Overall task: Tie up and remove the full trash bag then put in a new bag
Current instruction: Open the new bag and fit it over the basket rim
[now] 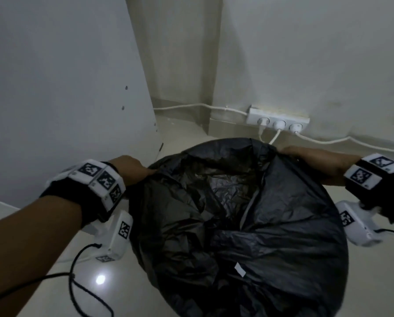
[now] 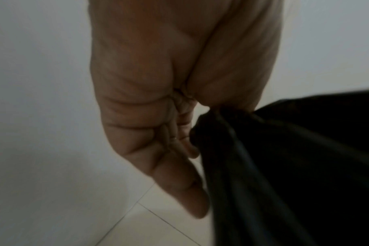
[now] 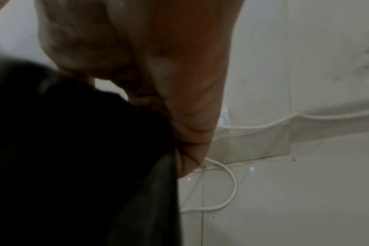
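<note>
A black trash bag (image 1: pixel 237 225) fills the middle of the head view, its mouth spread wide and crumpled plastic showing inside. My left hand (image 1: pixel 136 168) grips the bag's rim at its left side. In the left wrist view the left hand (image 2: pixel 200 133) pinches the black plastic (image 2: pixel 284 166) with thumb and curled fingers. My right hand (image 1: pixel 305 159) holds the rim at the far right. In the right wrist view the right hand's fingers (image 3: pixel 190 141) are curled round the bag's edge (image 3: pixel 95 166). The bin under the bag is hidden.
A white power strip (image 1: pixel 278 121) with three plugs sits on the wall just behind the bag, and white cables (image 1: pixel 328 140) trail along the skirting and floor (image 3: pixel 228 191). A white panel (image 1: pixel 65 88) stands at the left. Pale floor tiles (image 1: pixel 100 294) surround the bag.
</note>
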